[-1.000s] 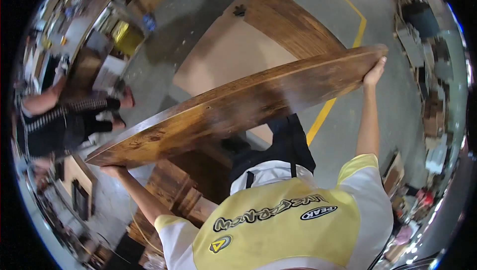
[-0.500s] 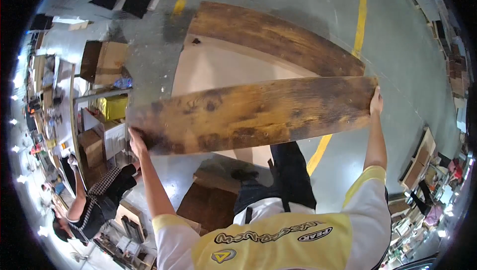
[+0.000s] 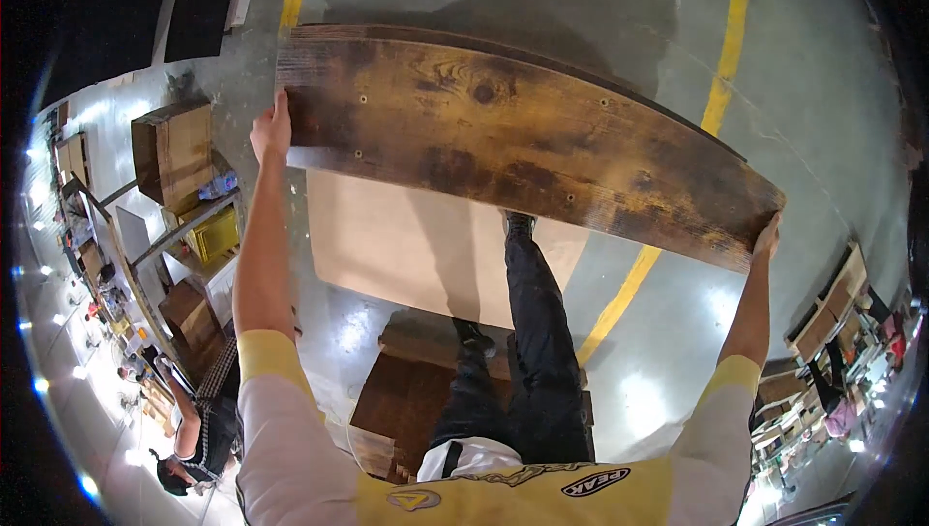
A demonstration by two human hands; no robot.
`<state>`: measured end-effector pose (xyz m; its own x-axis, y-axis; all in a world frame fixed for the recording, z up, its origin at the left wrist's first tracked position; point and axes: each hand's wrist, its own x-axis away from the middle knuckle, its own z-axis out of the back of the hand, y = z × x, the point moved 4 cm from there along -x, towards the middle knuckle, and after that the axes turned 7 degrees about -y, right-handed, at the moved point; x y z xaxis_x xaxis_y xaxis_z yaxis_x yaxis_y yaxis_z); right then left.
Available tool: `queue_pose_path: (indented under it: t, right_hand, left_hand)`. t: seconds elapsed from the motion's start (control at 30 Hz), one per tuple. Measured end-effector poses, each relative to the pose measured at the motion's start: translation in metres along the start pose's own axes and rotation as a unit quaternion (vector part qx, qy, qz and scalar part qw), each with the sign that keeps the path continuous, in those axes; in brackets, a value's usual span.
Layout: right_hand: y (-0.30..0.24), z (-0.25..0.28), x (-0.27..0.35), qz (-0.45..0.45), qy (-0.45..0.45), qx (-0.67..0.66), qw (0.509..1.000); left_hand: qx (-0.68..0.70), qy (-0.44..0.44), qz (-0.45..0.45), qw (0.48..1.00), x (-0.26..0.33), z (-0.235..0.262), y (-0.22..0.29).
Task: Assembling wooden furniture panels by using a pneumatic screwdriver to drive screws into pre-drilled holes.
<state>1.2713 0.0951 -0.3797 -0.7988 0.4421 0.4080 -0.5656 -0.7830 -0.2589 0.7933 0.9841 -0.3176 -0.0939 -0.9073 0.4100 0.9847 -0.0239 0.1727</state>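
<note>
A long brown wood-grain board (image 3: pixel 523 139) with several small holes in its face is held up across the view. My left hand (image 3: pixel 271 129) is closed on its left end, and my right hand (image 3: pixel 767 236) grips the right end. Just past the far edge of this board shows a thin dark strip of another board (image 3: pixel 677 118), mostly hidden behind it. Beneath lies a flat beige sheet (image 3: pixel 387 245) on the floor; one of my feet stands over it, partly covered by the held board's near edge.
A brown carton (image 3: pixel 406 395) is on the floor by my legs. To the left stand an open cardboard box (image 3: pixel 174 153), a metal-framed rack holding a yellow box (image 3: pixel 213 234), and a person (image 3: pixel 208 429). Dark panels (image 3: pixel 106 23) are at the far left. Yellow lines (image 3: pixel 731 42) mark the grey floor.
The held board has swung: its left end went farther away and its right end came nearer. It now covers most of the other board. One leg has stepped forward over the beige sheet.
</note>
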Motion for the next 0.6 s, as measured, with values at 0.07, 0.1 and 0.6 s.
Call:
queue_pose_path:
  t: [0.07, 0.1, 0.6]
  right_hand:
    - [-0.003, -0.002, -0.022, -0.003, 0.004, -0.082, 0.997]
    - [0.001, -0.006, -0.027, -0.006, 0.000, -0.079, 0.997]
    - [-0.059, -0.045, 0.002, 0.017, -0.193, -0.178, 0.965]
  left_hand:
    - [-0.047, -0.004, -0.023, 0.999, -0.012, -0.007, 0.025]
    - [-0.052, -0.005, -0.021, 0.998, -0.011, -0.011, 0.028]
    - [-0.016, 0.071, -0.113, 0.991, -0.029, -0.065, 0.012]
